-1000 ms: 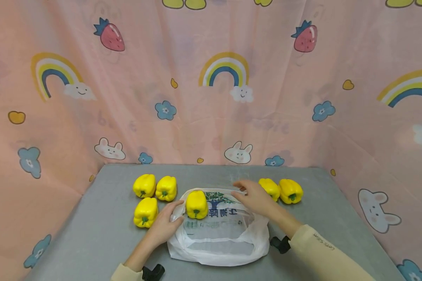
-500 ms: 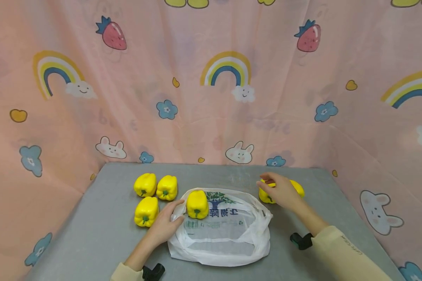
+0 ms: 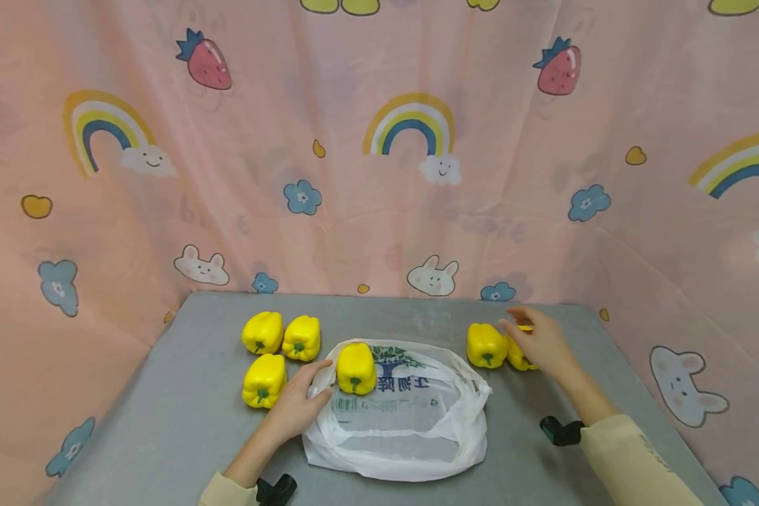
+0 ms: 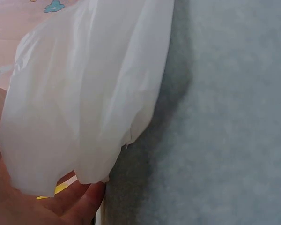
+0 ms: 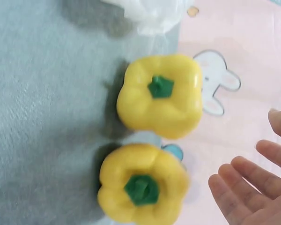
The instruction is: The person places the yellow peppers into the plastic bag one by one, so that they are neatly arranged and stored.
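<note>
While the left hand (image 3: 297, 404) has stayed at the left rim of the white bag (image 3: 392, 460), the right hand (image 3: 540, 344) has moved outward from the bag's right edge, past the inner pepper (image 3: 487, 346) and over to the outer pepper (image 3: 517, 357). For the work, this seems to mean that the outer one is now nearest its reach, with neither of that pair lifted. The right grip is released, fingers spread; whether the left pinches the plastic, I cannot tell.

Counted, there are one bag and six peppers on the table (image 3: 164, 436): three grouped left, two at right, and a middle pepper (image 3: 356, 367) at the bag's left end, inside or on top being unclear.
</note>
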`<action>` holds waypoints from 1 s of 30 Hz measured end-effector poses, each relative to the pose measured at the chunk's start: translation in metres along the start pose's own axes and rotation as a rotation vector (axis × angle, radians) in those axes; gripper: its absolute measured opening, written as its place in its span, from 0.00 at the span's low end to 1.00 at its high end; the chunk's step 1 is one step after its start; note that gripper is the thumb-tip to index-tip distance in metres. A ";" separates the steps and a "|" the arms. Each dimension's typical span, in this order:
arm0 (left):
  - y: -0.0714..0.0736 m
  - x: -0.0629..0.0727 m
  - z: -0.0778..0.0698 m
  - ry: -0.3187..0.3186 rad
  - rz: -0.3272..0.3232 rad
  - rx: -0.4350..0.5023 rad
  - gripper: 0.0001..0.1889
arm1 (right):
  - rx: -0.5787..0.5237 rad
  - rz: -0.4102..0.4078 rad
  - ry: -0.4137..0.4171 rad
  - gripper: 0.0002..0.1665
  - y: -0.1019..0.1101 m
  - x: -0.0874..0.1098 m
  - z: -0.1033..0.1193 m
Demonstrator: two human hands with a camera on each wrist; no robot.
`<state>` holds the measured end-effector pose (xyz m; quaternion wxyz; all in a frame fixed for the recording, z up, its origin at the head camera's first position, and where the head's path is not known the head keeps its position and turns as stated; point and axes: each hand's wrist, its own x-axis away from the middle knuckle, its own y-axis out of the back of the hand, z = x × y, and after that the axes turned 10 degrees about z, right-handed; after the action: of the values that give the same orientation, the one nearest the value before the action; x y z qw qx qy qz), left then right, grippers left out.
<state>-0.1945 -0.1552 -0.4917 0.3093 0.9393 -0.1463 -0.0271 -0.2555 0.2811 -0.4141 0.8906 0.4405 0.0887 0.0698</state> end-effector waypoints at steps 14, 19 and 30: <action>0.000 0.000 0.000 0.005 0.009 0.000 0.26 | 0.012 0.009 -0.071 0.35 0.006 -0.001 -0.044; 0.000 0.000 0.000 0.005 0.004 0.000 0.26 | 0.032 0.038 -0.080 0.36 0.001 0.000 -0.056; 0.000 0.000 0.000 0.005 0.004 -0.003 0.26 | -0.033 0.094 -0.139 0.42 -0.005 0.009 -0.066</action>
<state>-0.1943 -0.1555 -0.4920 0.3110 0.9386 -0.1474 -0.0245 -0.2606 0.3307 -0.4586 0.8975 0.4333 0.0049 0.0821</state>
